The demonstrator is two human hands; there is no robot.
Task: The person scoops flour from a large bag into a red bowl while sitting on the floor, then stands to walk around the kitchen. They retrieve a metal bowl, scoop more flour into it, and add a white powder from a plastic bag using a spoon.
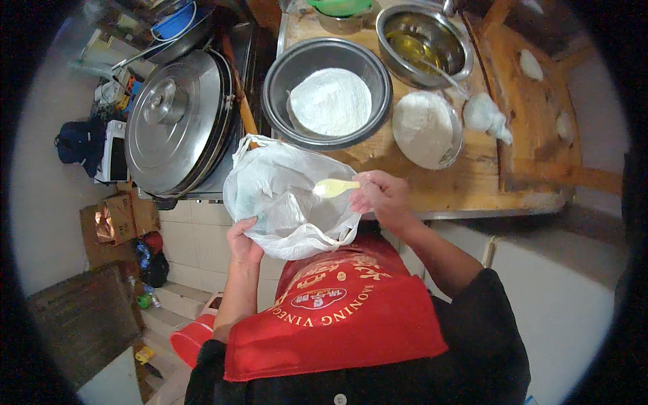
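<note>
My left hand grips the lower left rim of a white plastic bag, held with its mouth up in front of the counter. White powder shows inside the bag. In my right hand is a pale yellow spoon, its bowl over the bag's opening. Just beyond the bag stands a dark round pot with a mound of white powder in it. To the right of the pot lies a round heap of off-white powder on a clear dish or bag; which one, I cannot tell.
A steel bowl of yellow liquid holds a utensil at the back right. Near it lie a knotted plastic bag and a container with a green lid. A large lidded metal pan and a wooden rod are at the left.
</note>
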